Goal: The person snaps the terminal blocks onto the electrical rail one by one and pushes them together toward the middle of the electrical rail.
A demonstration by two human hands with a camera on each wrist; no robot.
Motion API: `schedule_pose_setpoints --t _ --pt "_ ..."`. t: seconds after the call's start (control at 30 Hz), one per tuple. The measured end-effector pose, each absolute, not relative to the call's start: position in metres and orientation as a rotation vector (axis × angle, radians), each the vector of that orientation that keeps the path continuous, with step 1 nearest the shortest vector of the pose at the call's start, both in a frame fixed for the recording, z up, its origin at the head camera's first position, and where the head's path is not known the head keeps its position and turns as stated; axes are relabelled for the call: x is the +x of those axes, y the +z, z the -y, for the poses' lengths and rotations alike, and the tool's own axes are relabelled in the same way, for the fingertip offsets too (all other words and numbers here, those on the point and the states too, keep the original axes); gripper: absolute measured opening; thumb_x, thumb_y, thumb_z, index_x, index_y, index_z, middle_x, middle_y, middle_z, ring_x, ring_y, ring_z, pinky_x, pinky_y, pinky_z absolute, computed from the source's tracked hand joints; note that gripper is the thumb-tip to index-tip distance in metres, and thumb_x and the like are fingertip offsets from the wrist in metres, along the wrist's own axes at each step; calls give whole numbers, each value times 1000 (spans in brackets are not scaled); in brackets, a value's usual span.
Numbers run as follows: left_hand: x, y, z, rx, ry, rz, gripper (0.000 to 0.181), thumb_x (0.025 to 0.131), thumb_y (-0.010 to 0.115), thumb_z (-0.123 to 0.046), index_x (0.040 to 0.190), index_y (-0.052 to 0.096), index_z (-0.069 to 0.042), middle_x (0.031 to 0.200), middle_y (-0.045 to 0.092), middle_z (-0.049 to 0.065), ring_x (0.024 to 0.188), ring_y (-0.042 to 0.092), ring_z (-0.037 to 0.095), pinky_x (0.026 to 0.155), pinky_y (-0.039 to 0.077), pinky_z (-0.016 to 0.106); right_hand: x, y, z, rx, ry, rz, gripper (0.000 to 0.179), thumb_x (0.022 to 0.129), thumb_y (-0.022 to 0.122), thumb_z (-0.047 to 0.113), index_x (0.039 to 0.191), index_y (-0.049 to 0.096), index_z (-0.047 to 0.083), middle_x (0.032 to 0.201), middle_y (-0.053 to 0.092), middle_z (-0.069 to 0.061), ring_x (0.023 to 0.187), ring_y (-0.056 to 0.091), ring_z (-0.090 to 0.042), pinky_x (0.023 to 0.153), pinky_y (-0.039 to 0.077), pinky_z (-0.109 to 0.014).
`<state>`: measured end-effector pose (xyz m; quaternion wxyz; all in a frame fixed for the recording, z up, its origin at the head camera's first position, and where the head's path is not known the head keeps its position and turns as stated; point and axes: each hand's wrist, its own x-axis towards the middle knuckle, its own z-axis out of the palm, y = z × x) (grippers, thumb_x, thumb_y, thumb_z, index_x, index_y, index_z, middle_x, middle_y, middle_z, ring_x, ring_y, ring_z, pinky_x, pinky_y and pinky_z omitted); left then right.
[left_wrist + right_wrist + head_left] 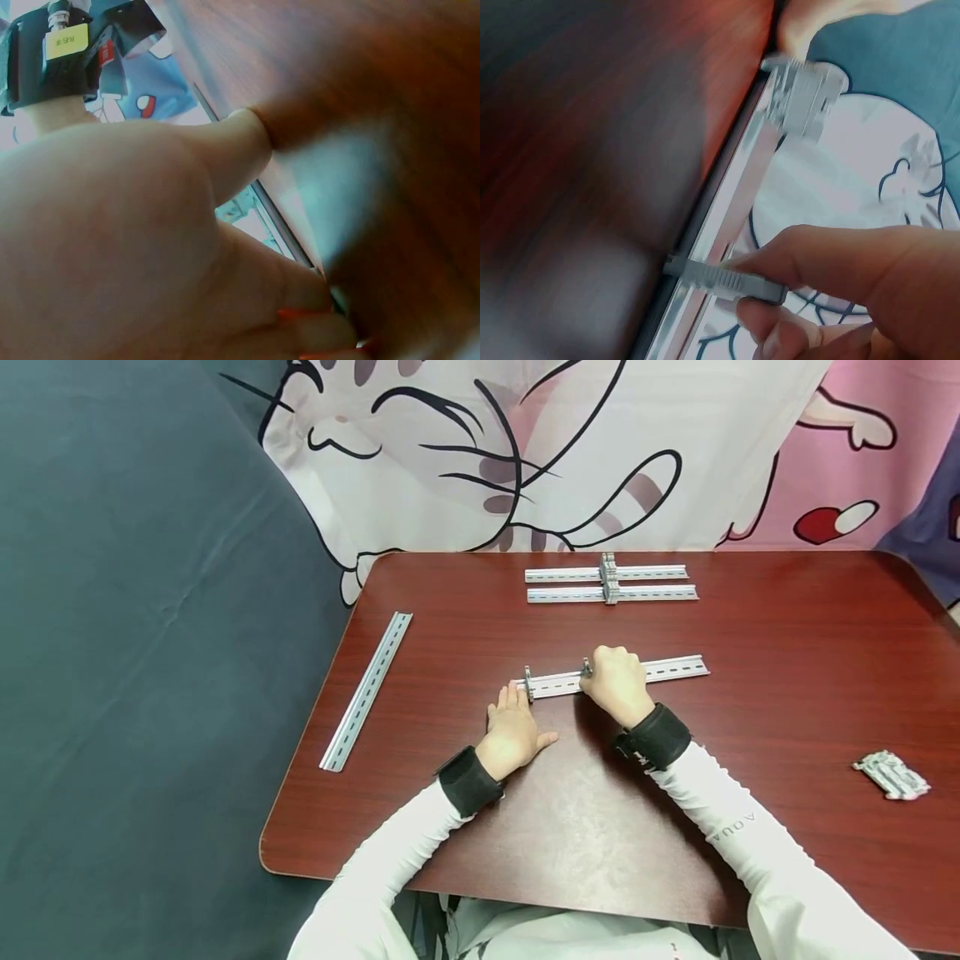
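Right hand (618, 681): thumb and forefinger close together, pinching a small grey clip (724, 279) that sits across the metal rail (675, 668); the right wrist view shows the grip plainly, thumb on one side of the clip and a fingertip at its outer end. Left hand (516, 739): fingers straight and side by side, thumb spread well out to the side, holding nothing; fingertips lie at the left end of the rail, just beside a second clip (528, 683). Whether they press on rail or clip, cannot tell; the left wrist view is filled by the hand. The rail lies slightly slanted on the brown table (787, 693), in front of the person. Two more rails (566, 575) lie parallel near the far edge, a row of clips (609, 578) across their middles. A loose rail (366, 693) lies slanted at left; a pale bundle (892, 775) rests at right.
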<state>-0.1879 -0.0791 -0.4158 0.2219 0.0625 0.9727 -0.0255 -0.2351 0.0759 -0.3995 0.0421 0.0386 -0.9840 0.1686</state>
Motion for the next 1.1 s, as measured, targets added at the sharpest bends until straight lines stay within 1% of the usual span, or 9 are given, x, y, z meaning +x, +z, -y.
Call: schedule_pose_setpoints --t 0.2,0.33,0.53,0.73,0.87,0.97,1.1 --pt "-188 -416 80 182 -59 -2689 94 91 45 -65 154 16 -2 163 12 14 151 16 24 117 28 40 -235 -398 -84 72 528 3024 24 74 72 21 66 60 2 84 67 -31 78 66 -51 58 51 -58" --pt "-187 -417 79 188 -42 -2688 93 92 45 -64 154 16 -1 163 12 14 151 15 24 118 28 41 -234 -400 -85 84 534 3003 22 74 71 17 62 58 4 81 67 -30 76 65 -51 56 50 -58" --pt "-186 -418 77 182 -56 -2689 92 91 45 -64 154 18 -2 163 14 13 150 17 23 117 28 40 -234 -402 -89 68 524 2984 18 73 67 13 61 58 4 80 67 -31 74 65 -51 55 50 -57" --pt "-186 -415 78 169 -66 -2682 93 92 44 -65 154 17 -3 163 12 13 151 15 23 118 27 40 -236 -402 -99 33 508 2964 27 71 68 13 52 50 9 73 67 -29 70 65 -50 52 48 -56" --pt "-185 -413 78 165 -66 -2686 92 92 44 -65 154 17 -2 163 12 13 151 15 23 118 27 40 -236 -401 -105 38 510 2941 32 71 66 11 47 44 12 66 66 -24 65 65 -48 48 47 -53" --pt "-183 -411 78 165 -63 -2689 91 93 43 -64 154 16 -2 163 12 13 151 14 23 118 27 40 -235 -401 -107 32 518 2932 33 71 65 9 46 43 13 63 65 -21 63 64 -46 45 45 -52" --pt "-184 -413 78 160 -72 -2679 89 94 42 -63 155 16 -3 163 11 12 151 14 22 118 27 39 -234 -400 -109 12 519 2923 32 71 65 10 47 45 13 63 65 -21 63 64 -46 45 44 -51"
